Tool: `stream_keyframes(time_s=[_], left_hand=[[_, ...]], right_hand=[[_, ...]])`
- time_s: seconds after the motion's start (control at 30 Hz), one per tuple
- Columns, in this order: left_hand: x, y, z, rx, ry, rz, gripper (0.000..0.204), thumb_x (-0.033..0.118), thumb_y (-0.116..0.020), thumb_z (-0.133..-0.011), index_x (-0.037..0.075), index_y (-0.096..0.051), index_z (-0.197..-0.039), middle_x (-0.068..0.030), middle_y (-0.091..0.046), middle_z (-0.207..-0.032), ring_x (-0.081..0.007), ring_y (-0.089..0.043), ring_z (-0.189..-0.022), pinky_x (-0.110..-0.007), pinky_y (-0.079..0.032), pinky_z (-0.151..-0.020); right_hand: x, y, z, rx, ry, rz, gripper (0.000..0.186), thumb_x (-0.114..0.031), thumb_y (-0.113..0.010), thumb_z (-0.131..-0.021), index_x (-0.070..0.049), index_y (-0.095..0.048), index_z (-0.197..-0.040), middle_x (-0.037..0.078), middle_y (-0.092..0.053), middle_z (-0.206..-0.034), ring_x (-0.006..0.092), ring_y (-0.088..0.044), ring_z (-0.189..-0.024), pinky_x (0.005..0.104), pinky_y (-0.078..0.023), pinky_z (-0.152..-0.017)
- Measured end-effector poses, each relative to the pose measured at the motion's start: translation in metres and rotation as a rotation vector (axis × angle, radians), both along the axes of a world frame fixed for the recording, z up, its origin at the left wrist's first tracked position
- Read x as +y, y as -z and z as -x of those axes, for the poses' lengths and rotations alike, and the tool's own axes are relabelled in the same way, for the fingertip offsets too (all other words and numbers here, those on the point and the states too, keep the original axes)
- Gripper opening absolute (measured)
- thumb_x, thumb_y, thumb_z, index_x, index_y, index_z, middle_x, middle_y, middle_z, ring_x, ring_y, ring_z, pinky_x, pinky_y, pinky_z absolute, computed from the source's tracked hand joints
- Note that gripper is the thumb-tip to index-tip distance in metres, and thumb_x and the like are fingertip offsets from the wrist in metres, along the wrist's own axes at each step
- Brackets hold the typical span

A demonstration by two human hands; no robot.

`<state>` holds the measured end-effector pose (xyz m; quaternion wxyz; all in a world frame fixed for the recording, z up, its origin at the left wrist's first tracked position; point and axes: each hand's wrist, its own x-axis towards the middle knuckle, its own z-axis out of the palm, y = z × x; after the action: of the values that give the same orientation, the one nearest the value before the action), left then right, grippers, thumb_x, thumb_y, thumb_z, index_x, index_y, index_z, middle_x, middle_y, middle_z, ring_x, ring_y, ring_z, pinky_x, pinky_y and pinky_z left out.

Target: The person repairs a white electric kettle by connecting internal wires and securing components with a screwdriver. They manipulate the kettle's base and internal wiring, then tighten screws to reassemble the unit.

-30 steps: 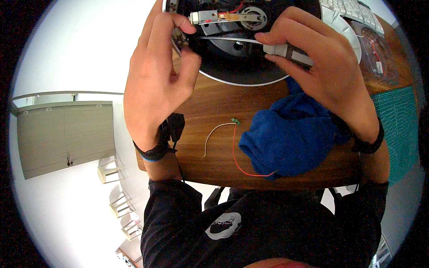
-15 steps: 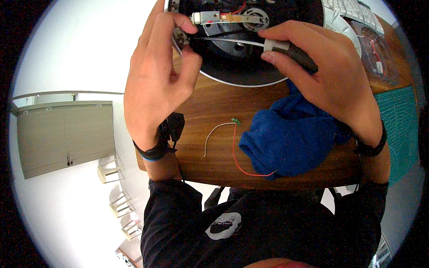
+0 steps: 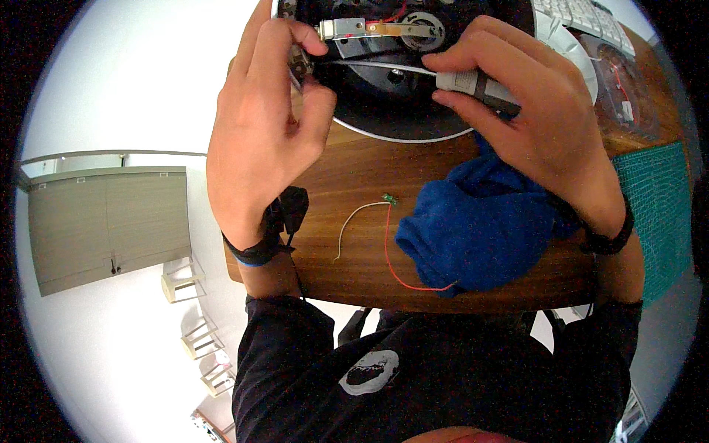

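Note:
My right hand (image 3: 543, 118) pinches a screwdriver (image 3: 480, 87) by its grey and black handle, thumb and forefinger near the collar. The long thin shaft points left, across the inside of a round, white-rimmed housing (image 3: 413, 122) with a black interior. Its tip lies by a small metal part (image 3: 300, 63) at the housing's left edge. My left hand (image 3: 255, 140) is curled round that edge, thumb and forefinger on either side of the tip; its other fingers are largely hidden. Above the shaft, a metal strip (image 3: 377, 29) with a white end spans the interior.
On the wooden table (image 3: 317, 229) lie a crumpled blue cloth (image 3: 480, 229) and a tiny green circuit board (image 3: 389, 199) with thin red and white wires. To the right are a green cutting mat (image 3: 653, 207), a clear plastic tray (image 3: 624, 92) and a white keyboard (image 3: 587, 22).
My right hand has shifted slightly and the screwdriver handle looks turned, with more of its grey side showing. My left hand stays at the housing's edge, almost unmoved.

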<state>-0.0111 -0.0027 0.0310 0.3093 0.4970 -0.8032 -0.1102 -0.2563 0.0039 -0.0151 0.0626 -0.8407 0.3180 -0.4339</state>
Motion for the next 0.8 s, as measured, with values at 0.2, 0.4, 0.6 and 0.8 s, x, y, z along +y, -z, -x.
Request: stream_keyframes(time_s=[0.2,0.4,0.6,0.8], left_hand=[[0.011,-0.008,0.023,-0.148,-0.042,0.134,0.078,-0.006,-0.053,-0.072,-0.004,-0.041,-0.15,-0.0106,-0.054,-0.101,-0.0202,-0.056,-0.088,-0.029,-0.05,-0.073],[-0.001,-0.002,0.0,0.033,0.035,-0.037,0.082,-0.006,-0.053,-0.071,-0.005,-0.038,-0.152,-0.012,-0.054,-0.102,-0.0216,-0.058,-0.09,-0.031,-0.051,-0.078],[0.01,-0.003,0.012,-0.122,0.054,0.153,0.088,-0.005,-0.054,-0.07,-0.006,-0.034,-0.155,-0.0115,-0.054,-0.098,-0.0228,-0.057,-0.092,-0.032,-0.05,-0.084],[0.009,-0.007,0.01,-0.128,0.054,0.132,0.085,-0.007,-0.052,-0.07,-0.005,-0.036,-0.153,-0.0109,-0.054,-0.099,-0.0218,-0.057,-0.09,-0.032,-0.05,-0.082]], right_hand=[[-0.008,0.002,0.004,0.069,0.007,0.193,0.018,-0.007,-0.08,-0.084,-0.003,-0.067,-0.097,0.009,-0.062,-0.091,0.0233,-0.066,-0.074,0.0348,-0.054,-0.062],[0.004,-0.003,0.001,0.019,0.021,0.015,0.025,-0.003,-0.079,-0.082,-0.002,-0.071,-0.106,0.013,-0.068,-0.094,0.0302,-0.069,-0.085,0.0366,-0.053,-0.072],[0.008,-0.003,0.003,0.062,0.131,-0.191,0.021,-0.009,-0.077,-0.088,-0.003,-0.07,-0.107,0.014,-0.072,-0.101,0.0314,-0.071,-0.09,0.0373,-0.054,-0.074],[0.003,-0.007,0.001,0.045,-0.01,-0.066,0.02,-0.008,-0.078,-0.087,-0.003,-0.069,-0.104,0.013,-0.071,-0.1,0.0322,-0.07,-0.092,0.0378,-0.054,-0.077]])
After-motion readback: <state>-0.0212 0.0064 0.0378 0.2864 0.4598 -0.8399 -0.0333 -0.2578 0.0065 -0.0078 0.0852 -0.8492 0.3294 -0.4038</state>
